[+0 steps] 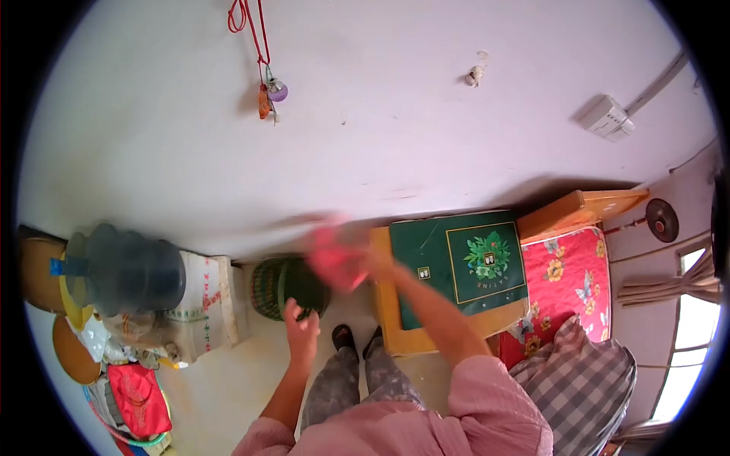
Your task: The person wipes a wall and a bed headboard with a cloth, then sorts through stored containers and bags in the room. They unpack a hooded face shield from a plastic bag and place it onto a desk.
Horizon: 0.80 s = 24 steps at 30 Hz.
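The right hand gripped a blurred red cloth near a green woven basket.

The fingers looked closed on the cloth's near side, though blur hid the exact grip; the cloth lay in the air between the basket and the wooden cabinet with its green top. The left hand was open, fingers parted, close by the basket's near rim; whether it touched could not be told. Beyond stood the pale wall, and below, the person's shoes were just beside the cabinet. Handling the cloth well called for a gathered hold, loose edges kept off the cabinet corner and basket rim, and the left hand ready to steady either.
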Available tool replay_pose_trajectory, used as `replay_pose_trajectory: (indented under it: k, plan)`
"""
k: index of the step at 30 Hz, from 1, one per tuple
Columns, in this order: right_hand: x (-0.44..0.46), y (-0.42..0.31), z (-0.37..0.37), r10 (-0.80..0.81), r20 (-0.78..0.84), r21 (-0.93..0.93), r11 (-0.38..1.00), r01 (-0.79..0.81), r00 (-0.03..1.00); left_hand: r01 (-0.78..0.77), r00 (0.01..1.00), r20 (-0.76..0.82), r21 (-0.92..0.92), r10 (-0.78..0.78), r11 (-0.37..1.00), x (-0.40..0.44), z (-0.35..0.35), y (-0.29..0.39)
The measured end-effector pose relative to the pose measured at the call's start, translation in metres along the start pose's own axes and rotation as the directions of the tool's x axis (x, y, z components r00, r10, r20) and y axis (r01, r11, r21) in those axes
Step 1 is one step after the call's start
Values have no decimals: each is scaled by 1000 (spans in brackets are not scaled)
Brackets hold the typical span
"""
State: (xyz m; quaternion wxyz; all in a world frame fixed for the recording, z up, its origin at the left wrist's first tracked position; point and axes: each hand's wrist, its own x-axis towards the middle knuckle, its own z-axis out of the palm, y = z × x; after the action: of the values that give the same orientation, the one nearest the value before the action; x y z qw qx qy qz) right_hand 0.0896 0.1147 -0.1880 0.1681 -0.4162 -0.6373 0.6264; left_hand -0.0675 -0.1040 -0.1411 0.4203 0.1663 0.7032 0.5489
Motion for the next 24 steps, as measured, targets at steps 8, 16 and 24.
replay_pose_trajectory:
  k: [8,16,24]
  plan:
    - [-117,-17,121,-105,161,449,893,22,981,-144,969,227,190,100,971,53,-9,7]
    - [-139,56,33,185,-406,370,929,-24,895,-843,-187,130,488,974,-227,66,118,218]
    - [-156,91,65,417,-134,507,808,-299,899,-449,854,423,893,-303,-20,145,15,-70]
